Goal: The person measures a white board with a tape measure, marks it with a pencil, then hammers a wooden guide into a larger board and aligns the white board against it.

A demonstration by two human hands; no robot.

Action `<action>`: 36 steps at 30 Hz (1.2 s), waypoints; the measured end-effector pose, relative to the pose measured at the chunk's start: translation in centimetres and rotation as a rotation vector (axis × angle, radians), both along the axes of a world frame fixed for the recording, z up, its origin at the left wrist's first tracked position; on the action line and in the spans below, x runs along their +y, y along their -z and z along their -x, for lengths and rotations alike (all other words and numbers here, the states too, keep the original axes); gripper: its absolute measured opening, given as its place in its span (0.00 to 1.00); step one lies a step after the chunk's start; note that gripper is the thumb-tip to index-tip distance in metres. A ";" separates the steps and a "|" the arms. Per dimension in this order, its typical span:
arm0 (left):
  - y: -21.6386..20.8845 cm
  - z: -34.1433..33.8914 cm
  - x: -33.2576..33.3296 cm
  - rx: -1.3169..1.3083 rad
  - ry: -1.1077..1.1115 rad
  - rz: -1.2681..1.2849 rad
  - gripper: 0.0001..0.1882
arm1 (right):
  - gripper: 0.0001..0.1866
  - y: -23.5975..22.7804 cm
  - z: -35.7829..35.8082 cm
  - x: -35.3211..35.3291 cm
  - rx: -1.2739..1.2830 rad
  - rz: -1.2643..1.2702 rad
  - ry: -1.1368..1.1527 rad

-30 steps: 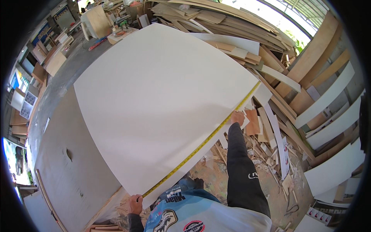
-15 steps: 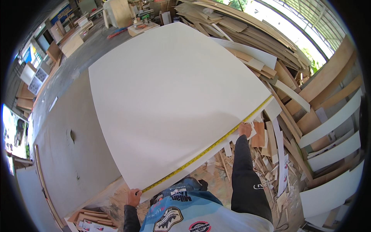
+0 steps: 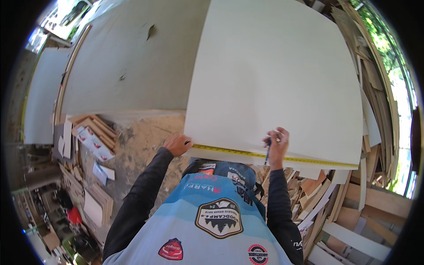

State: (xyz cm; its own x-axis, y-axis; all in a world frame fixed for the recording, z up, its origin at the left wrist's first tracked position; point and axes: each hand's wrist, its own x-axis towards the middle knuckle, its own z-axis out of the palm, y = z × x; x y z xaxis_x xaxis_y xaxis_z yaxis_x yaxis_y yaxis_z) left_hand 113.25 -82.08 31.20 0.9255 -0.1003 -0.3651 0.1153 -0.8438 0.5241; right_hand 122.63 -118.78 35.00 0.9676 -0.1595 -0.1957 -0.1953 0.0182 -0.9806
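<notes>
Yellow measuring tape (image 3: 238, 152) lies along the near edge of a broad white panel (image 3: 274, 79), the left hand (image 3: 178, 145) curled with its fingers pinching the tape's left end by the panel's corner, while the right hand (image 3: 278, 148) pinches a dark pen (image 3: 267, 151) over the tape. I'd judge the tape light, springy and best held flat near its ends, the panel stiff, smooth and awkwardly broad, best taken by opposite edges. Across the person's blue shirt (image 3: 176, 216) sit printed lettering (image 3: 244, 195), a dark hexagonal badge (image 3: 219, 218), a red shield (image 3: 171, 249) and a round red emblem (image 3: 258, 255)
</notes>
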 end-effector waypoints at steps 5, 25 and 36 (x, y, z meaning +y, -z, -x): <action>-0.5 0.8 1.1 0.040 -0.079 -0.017 0.13 | 0.12 0.5 2.5 9.3 0.276 -0.325 -0.406; -1.2 -0.1 3.0 0.153 -0.079 0.001 0.13 | 0.11 4.6 6.6 18.5 0.011 0.018 -0.602; 0.9 0.7 3.7 0.185 0.028 0.069 0.15 | 0.08 5.5 8.0 18.0 0.075 0.040 -0.660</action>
State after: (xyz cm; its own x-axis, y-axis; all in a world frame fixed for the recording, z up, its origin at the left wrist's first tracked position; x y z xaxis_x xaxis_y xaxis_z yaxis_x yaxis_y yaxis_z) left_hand 112.60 -78.37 30.34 0.8397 -0.1560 -0.5201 0.1919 -0.8107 0.5531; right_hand 114.61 -100.78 29.52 0.8488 0.4529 -0.2727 -0.2211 -0.1645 -0.9613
